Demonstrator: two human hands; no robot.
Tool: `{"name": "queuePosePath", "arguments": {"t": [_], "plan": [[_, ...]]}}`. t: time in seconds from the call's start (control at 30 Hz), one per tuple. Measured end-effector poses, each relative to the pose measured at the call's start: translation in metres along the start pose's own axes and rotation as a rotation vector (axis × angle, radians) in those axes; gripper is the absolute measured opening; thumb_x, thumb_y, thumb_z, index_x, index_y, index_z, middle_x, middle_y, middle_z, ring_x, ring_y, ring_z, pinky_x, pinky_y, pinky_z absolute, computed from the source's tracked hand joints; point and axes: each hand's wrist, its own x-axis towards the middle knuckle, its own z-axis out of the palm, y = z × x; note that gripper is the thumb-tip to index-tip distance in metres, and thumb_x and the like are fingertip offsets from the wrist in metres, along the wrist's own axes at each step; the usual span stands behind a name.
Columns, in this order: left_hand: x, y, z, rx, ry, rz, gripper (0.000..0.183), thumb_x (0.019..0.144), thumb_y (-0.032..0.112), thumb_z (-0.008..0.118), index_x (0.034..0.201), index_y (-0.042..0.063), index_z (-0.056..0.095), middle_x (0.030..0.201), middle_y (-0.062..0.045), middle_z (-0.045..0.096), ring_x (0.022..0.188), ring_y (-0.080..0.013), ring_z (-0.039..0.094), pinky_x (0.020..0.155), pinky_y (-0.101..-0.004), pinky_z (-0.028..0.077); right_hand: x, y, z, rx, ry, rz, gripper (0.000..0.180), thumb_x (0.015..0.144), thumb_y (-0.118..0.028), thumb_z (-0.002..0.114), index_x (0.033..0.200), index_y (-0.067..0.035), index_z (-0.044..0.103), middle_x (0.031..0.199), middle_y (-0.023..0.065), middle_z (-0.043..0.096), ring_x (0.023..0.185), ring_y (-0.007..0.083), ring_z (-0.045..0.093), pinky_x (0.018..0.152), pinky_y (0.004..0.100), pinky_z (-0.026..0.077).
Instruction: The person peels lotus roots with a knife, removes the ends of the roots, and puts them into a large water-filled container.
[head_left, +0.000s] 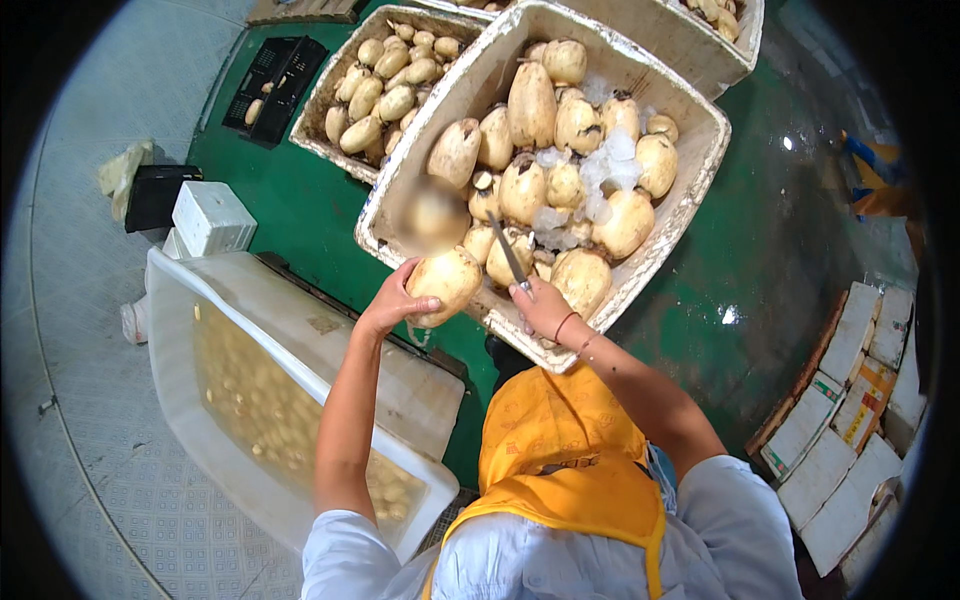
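A pale lotus root segment (446, 286) is held in my left hand (397, 298), above the near left edge of a large foam box (679, 217). My right hand (545, 304) grips a knife (508, 249) over the box's near side, its blade pointing away from me and a little to the left. Inside the box lie many thick lotus root segments (532, 105), some with dark ends, with clumps of ice (611, 161) among them. A blurred patch hides part of the box's left side.
A second foam box (315, 124) of smaller lotus root segments stands beyond at the left, near a black crate (289, 94). At the lower left is a white tub (176, 337) with pale pieces in cloudy water. Flat cartons (814, 476) lie at the right.
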Motion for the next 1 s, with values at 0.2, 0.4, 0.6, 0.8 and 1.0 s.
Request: {"name": "queuePosePath", "arguments": {"t": [0.2, 0.4, 0.6, 0.8, 1.0], "plan": [[0.042, 0.024, 0.014, 0.137, 0.094, -0.050, 0.081, 0.059, 0.030, 0.079, 0.122, -0.002, 0.040, 0.112, -0.011, 0.052, 0.100, -0.0178, 0.051, 0.088, -0.0308, 0.041, 0.005, 0.024, -0.025, 0.039, -0.035, 0.020, 0.030, 0.083, -0.027, 0.051, 0.091, 0.002, 0.045, 0.060, 0.0077, 0.052, 0.044, 0.0175, 0.053, 0.045, 0.0300, 0.044], [0.047, -0.023, -0.026, 0.080, 0.359, -0.042, 0.080, 0.060, 0.031, 0.079, 0.120, -0.003, 0.039, 0.106, -0.013, 0.055, 0.094, -0.0189, 0.055, 0.080, -0.0319, 0.046, 0.015, 0.064, -0.021, -0.179, -0.042, -0.138, 0.024, 0.083, -0.025, 0.051, 0.087, -0.001, 0.047, 0.060, 0.0070, 0.051, 0.043, 0.0154, 0.050, 0.041, 0.0295, 0.041], [-0.061, -0.047, -0.069, -0.441, 0.428, 0.030, 0.065, 0.063, 0.034, 0.077, 0.113, 0.001, 0.050, 0.101, -0.008, 0.057, 0.091, -0.0158, 0.054, 0.078, -0.0311, 0.045, 0.032, 0.101, -0.010, -0.260, 0.109, -0.218, 0.017, 0.084, -0.020, 0.050, 0.077, -0.007, 0.045, 0.051, -0.0001, 0.043, 0.034, 0.0094, 0.038, 0.031, 0.0242, 0.032], [-0.256, -0.170, -0.127, -0.922, 0.539, 0.234, 0.059, 0.077, 0.031, 0.065, 0.121, 0.000, 0.042, 0.114, -0.013, 0.054, 0.101, -0.0204, 0.055, 0.087, -0.0346, 0.045, 0.024, 0.087, -0.012, -0.728, 0.178, -0.312, 0.030, 0.083, -0.024, 0.050, 0.094, 0.004, 0.053, 0.080, 0.0169, 0.057, 0.071, 0.0290, 0.053, 0.068, 0.0377, 0.043], [-0.393, -0.339, -0.113, -1.378, 1.113, 0.216, 0.053, 0.081, 0.038, 0.059, 0.119, 0.004, 0.046, 0.110, -0.010, 0.056, 0.095, -0.0211, 0.058, 0.079, -0.0363, 0.049, 0.022, 0.073, 0.005, -1.011, 0.364, -0.326, 0.045, 0.082, -0.031, 0.047, 0.101, 0.009, 0.050, 0.093, 0.0265, 0.057, 0.085, 0.0397, 0.053, 0.076, 0.0424, 0.041]]}}
